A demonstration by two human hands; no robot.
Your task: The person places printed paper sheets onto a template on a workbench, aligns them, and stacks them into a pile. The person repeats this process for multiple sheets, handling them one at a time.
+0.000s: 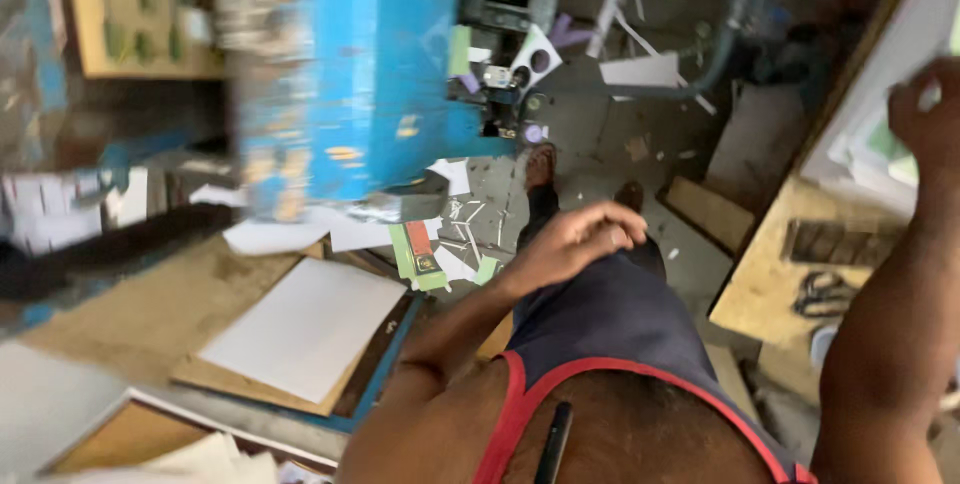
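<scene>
Head view, blurred: left hand (pixel 575 239) rests loosely curled and empty on the knee right of the blue press (pixel 370 64), right hand (pixel 925 119) seemingly closed on a white sheet (pixel 860 144) that could tear if tugged.

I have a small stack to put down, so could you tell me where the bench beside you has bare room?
The wooden bench is bare between the white sheet and the blue machine. Toward the left hand, paper offcuts crowd the edge. On the right board, scissors take the room below the right hand.
</scene>
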